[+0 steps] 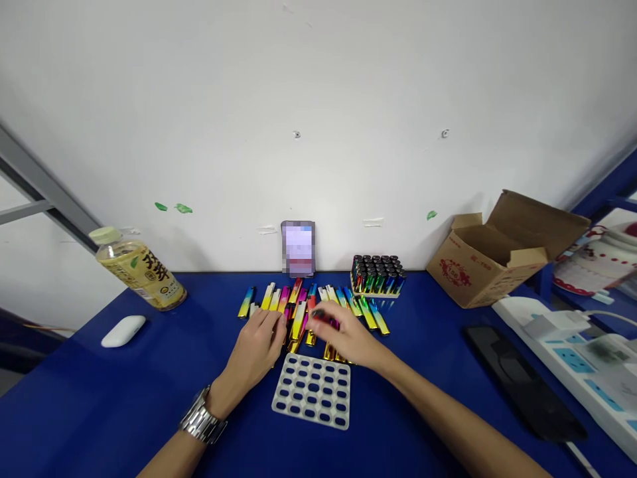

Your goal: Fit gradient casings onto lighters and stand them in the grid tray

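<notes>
Multicoloured shiny lighters [298,320] lie in a loose pile on the blue table. My left hand [257,343], with a metal watch on its wrist, is at the pile's near left side. Its fingers are curled together, and whatever they pinch is hidden. My right hand [351,337] reaches over the right part of the pile, slightly blurred. Between its thumb and fingers shows a lighter with a black top [318,313]. Close below both hands lies a pale grey tray [307,392] with rows of oval holes.
Behind to the right, black-topped lighters [378,273] stand upright in a holder. A phone [298,249] leans on the wall. Left are a drink bottle [144,272] and a white case [123,330]. Right are an open carton [478,265], a black phone [522,382] and a power strip [572,362].
</notes>
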Available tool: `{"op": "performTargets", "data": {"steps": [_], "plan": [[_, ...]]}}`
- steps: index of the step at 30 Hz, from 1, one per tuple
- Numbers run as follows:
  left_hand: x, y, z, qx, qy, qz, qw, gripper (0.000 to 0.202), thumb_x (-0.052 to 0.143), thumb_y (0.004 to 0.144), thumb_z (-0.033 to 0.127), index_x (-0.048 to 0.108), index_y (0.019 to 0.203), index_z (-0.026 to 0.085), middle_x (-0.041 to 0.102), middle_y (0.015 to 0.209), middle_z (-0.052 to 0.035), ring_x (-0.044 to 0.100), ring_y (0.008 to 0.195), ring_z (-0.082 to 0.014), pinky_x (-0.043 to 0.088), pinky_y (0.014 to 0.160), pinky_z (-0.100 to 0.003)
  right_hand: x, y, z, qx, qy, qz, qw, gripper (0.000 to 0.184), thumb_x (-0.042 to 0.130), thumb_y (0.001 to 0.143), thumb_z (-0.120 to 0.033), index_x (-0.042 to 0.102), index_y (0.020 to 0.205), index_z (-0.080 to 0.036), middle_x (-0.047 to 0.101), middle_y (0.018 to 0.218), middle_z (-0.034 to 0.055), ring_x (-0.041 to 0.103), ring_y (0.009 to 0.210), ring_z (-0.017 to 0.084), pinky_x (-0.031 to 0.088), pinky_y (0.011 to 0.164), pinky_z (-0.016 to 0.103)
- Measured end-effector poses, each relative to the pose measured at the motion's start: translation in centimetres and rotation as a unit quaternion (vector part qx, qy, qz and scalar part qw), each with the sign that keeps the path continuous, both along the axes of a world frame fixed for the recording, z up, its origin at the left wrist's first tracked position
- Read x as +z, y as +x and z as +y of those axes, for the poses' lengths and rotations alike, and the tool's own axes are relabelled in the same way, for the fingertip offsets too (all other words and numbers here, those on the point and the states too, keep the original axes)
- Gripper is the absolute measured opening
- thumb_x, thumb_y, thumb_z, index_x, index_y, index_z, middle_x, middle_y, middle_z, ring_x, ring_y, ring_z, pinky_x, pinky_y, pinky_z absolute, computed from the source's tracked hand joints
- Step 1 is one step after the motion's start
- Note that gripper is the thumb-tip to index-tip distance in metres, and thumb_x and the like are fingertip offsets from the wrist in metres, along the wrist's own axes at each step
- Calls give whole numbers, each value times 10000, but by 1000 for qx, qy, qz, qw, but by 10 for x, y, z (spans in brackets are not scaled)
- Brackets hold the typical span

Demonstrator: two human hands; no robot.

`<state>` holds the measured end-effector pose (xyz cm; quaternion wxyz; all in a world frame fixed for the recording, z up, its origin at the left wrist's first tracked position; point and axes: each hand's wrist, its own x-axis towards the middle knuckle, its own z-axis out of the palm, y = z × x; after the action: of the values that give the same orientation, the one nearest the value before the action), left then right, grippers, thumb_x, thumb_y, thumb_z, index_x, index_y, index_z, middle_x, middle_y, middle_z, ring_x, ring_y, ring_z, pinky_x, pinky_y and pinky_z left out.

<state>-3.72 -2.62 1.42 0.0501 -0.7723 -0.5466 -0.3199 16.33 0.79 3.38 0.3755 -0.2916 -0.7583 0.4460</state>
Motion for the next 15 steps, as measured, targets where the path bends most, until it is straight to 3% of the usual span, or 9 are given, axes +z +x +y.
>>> {"op": "performTargets", "data": {"steps": [2, 6, 10, 15], "plan": [[-1, -2, 1, 9, -7, 4, 1000, 257, 365, 923, 221, 590, 806, 180, 621, 750, -53, 565, 731, -174, 474, 709, -316, 2, -8, -11, 5, 61, -46, 997, 283, 577, 862, -437, 621, 776, -172, 569, 784, 28, 530, 765, 152, 439, 716, 275], [-4, -5, 3, 11, -16, 19, 1000, 264, 359, 924, 232, 572, 775, 187, 604, 726, -38, 555, 708, -175, 468, 694, -321, -1, -22, -23, -8, 52, -61, 997, 328, 591, 855, -456, 668, 738, -160, 510, 624, 0, 475, 627, 130, 396, 579, 238], [-5, -6, 3, 1, -28, 39, 999, 292, 338, 931, 221, 561, 747, 186, 598, 711, -42, 543, 696, -181, 458, 667, -317, -7, -27, -27, -17, 52, -54, 997, 335, 565, 879, -429, 637, 689, -163, 512, 601, -9, 461, 598, 120, 367, 554, 229], [-6, -5, 3, 27, -41, 39, 998, 266, 360, 918, 232, 545, 732, 193, 588, 712, -40, 549, 710, -183, 462, 657, -318, -12, -29, -32, -28, 118, -105, 987, 269, 570, 892, -313, 581, 666, -168, 504, 602, -14, 434, 561, 110, 339, 536, 231]]}}
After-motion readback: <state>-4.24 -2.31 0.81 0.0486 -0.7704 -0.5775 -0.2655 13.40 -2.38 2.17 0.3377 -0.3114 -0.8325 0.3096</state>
